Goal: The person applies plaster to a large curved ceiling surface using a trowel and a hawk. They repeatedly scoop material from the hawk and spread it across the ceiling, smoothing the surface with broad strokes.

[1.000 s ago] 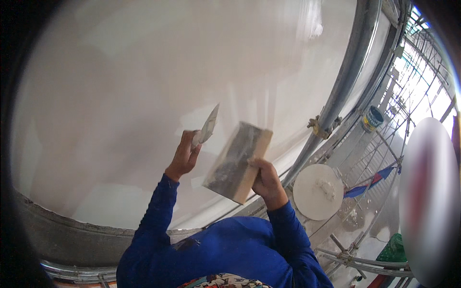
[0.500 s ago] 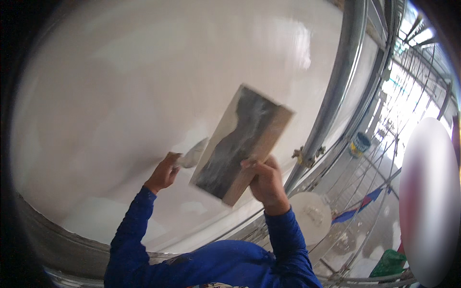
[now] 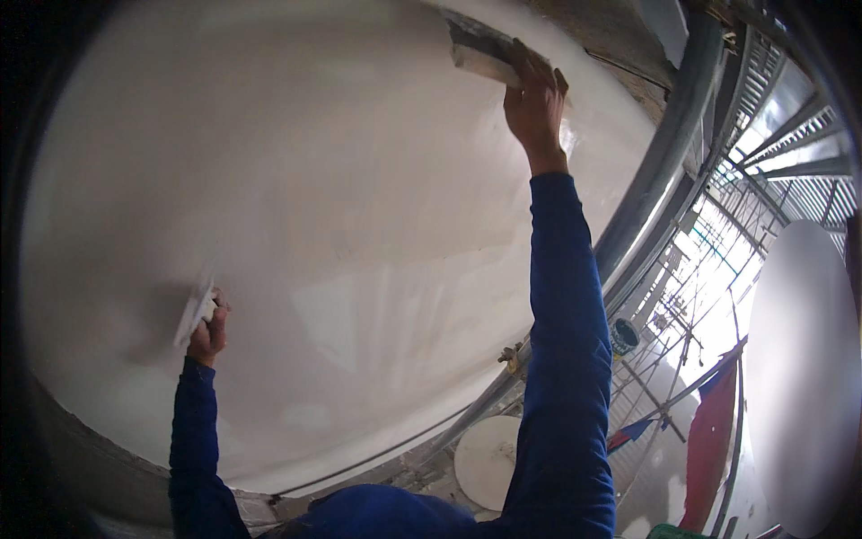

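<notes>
Head view | I am facing the white plastered wall (image 3: pixel 341 225) | my right hand (image 3: pixel 534 103) is reaching high, fingers closed around the plastering trowel (image 3: pixel 480 56) pressed against the wall's top edge; I judge steady, even pressure is needed | my left hand (image 3: pixel 208 331) is gripping the small putty knife (image 3: pixel 191 314) low on the wall.

A grey pipe (image 3: pixel 664 180) and scaffolding (image 3: pixel 691 341) flank a round white lid (image 3: pixel 487 460).
</notes>
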The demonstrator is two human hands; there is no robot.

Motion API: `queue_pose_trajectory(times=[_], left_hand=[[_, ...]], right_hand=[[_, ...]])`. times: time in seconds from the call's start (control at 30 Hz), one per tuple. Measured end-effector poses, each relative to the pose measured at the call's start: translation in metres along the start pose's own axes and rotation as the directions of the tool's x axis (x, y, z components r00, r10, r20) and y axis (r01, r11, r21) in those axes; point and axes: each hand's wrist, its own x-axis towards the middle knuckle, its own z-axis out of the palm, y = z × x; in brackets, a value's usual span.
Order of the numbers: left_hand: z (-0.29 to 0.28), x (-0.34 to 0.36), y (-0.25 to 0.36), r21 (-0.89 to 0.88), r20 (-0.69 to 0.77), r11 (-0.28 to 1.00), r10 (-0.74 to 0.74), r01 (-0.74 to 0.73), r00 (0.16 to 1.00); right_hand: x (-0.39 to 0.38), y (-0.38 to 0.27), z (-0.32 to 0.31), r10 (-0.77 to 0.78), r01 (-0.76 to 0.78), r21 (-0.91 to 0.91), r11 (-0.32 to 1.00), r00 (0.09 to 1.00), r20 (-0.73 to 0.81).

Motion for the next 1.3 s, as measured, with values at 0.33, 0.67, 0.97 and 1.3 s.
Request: queue_pose_trajectory(times=[0.33,0.67,0.97,1.3], left_hand=[[0.01,-0.001,0.022,-0.041,-0.074,0.998,-0.047,0.045,0.996],[0.005,0.0,0.014,-0.019,-0.097,1.0,0.012,-0.014,0.995],[0.008,0.003,0.016,-0.05,-0.092,0.996,0.072,-0.076,0.993],[0.016,-0.004,0.011,-0.064,-0.093,0.998,-0.02,0.014,0.995]], right_hand=[[0.0,-0.005,0.022,0.003,-0.003,0.062,0.998,1.0,-0.003],[-0.171,-0.102,0.02,0.24,-0.273,0.076,0.959,0.926,0.293],[-0.204,-0.135,-0.029,0.26,-0.292,0.059,0.955,0.914,0.312],[0.057,0.04,0.04,0.033,-0.057,-0.179,0.982,0.99,-0.134]])
